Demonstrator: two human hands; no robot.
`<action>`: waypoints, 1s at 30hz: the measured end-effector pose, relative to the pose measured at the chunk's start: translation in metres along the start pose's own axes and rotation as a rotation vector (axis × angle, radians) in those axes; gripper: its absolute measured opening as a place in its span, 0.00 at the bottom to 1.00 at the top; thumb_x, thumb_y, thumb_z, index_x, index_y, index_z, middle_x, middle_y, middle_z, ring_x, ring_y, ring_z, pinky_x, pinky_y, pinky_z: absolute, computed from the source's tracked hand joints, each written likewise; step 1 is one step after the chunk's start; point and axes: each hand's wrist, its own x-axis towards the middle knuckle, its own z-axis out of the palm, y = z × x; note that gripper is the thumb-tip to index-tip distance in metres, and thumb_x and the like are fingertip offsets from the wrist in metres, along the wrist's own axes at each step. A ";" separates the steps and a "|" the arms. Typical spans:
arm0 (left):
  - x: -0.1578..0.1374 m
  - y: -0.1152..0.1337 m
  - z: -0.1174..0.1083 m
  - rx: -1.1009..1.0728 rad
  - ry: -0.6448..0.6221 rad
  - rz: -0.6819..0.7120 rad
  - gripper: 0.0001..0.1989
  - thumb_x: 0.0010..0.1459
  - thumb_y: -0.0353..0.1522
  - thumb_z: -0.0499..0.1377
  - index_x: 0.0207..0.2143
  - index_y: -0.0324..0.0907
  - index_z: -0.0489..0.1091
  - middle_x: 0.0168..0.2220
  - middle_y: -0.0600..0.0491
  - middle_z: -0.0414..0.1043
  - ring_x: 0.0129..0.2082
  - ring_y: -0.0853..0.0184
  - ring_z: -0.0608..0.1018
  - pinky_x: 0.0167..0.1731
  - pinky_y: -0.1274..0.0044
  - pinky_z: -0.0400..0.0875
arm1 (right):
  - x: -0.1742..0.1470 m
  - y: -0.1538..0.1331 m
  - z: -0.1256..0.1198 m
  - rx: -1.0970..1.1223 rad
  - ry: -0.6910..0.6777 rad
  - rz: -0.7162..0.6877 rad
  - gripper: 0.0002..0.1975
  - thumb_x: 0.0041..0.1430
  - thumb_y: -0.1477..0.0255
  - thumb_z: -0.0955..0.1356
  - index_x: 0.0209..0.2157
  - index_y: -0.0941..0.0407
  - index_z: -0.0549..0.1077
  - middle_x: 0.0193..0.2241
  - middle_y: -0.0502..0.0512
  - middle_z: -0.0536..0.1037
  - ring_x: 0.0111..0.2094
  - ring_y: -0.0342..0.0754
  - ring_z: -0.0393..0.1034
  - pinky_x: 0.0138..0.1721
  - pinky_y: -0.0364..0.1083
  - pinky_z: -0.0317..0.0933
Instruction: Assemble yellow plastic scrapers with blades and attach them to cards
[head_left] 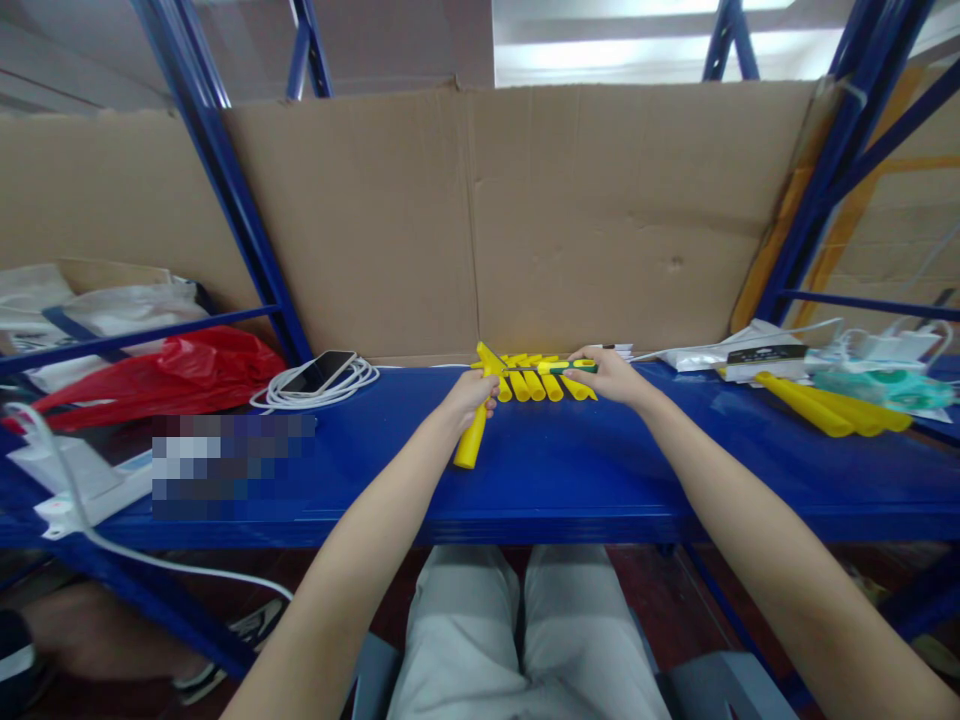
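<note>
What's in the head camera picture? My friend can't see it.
A person's left hand holds a yellow T-shaped piece while the right hand holds a green-and-yellow screwdriver, its shaft pointing at the piece. Between the hands, more yellow pieces lie in a row on a blue table, with upright cardboard behind.

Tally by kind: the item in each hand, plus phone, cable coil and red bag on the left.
Screwdriver: 1
Held yellow piece: 1
Phone: 1
Cable coil: 1
Red bag: 1
Total: 5
</note>
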 end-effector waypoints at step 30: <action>0.001 -0.002 -0.002 0.010 0.018 0.057 0.09 0.51 0.22 0.52 0.24 0.42 0.55 0.13 0.65 0.54 0.08 0.80 0.57 0.12 0.84 0.50 | -0.003 0.002 0.008 0.055 0.028 0.076 0.14 0.47 0.62 0.68 0.31 0.55 0.64 0.24 0.50 0.69 0.25 0.45 0.63 0.26 0.44 0.57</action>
